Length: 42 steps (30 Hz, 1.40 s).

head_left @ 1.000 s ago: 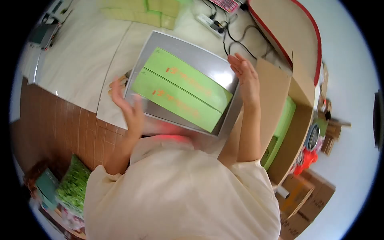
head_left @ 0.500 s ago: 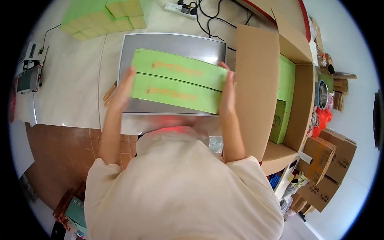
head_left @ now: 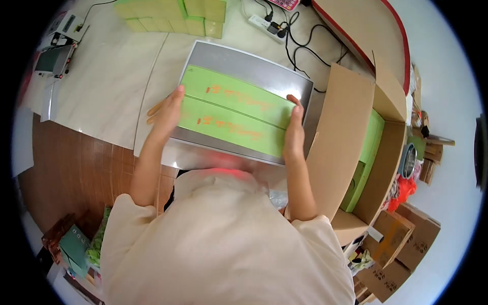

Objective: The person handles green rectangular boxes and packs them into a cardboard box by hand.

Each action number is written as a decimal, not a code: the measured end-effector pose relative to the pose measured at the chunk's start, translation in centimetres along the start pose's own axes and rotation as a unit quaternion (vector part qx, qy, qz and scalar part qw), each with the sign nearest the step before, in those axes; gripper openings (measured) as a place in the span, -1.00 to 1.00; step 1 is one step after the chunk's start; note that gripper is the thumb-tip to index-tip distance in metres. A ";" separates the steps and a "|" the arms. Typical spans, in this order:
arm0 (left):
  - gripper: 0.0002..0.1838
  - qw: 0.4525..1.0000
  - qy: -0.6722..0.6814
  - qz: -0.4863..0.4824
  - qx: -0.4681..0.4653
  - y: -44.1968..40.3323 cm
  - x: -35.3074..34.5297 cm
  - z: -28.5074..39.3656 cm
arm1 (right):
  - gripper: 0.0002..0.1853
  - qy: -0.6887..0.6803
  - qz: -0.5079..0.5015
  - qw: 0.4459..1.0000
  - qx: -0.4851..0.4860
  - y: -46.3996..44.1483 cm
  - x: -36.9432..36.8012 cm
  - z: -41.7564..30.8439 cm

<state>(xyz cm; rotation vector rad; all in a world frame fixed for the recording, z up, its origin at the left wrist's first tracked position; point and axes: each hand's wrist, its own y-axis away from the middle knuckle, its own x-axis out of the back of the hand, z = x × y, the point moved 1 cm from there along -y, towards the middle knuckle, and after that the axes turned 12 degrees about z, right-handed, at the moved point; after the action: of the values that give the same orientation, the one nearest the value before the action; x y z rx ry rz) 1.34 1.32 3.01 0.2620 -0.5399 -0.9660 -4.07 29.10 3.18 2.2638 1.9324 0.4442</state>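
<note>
Two long green boxes with orange lettering, a far box (head_left: 236,96) and a near box (head_left: 231,126), lie side by side over a grey panel (head_left: 254,63) with a pale rim. My left hand (head_left: 169,114) presses against their left ends, thumb along the edge. Against the right ends is my right hand (head_left: 294,131), fingers bent round the far corner. Between them the hands clasp the pair. Whether the boxes rest fully on the panel is hard to tell. Wooden handles (head_left: 154,111) stick out beside my left hand, the rest hidden.
To the right stands an open cardboard carton (head_left: 343,127) holding green boxes (head_left: 363,162). A stack of green boxes (head_left: 175,15) sits at the back of the table. A power strip (head_left: 267,28) with black cables (head_left: 305,46) lies behind the panel. A small device (head_left: 56,58) is at far left.
The whole view has turned and shifted, with the panel and carton now lower and further right. The boxes, still between both hands, line up more closely with the panel's edges.
</note>
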 end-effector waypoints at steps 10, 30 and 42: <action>-0.26 0.992 0.120 0.019 0.041 -3.8 9.2 -1.5 | -0.63 0.036 -0.040 0.987 0.154 -0.1 -10.7 0.7; -0.26 0.987 -0.018 -0.162 0.002 0.0 -5.3 2.1 | -0.62 0.067 0.168 0.975 0.126 0.7 5.9 3.9; -0.42 0.967 0.196 0.062 -0.152 -0.8 -2.3 -2.3 | -0.58 0.166 0.129 0.945 0.250 -1.5 4.1 -0.4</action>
<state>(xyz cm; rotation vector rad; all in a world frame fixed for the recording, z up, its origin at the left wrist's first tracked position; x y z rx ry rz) 0.98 2.77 -0.03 0.1362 -0.0417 -0.8341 -5.01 33.38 3.68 2.9563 2.0966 0.4206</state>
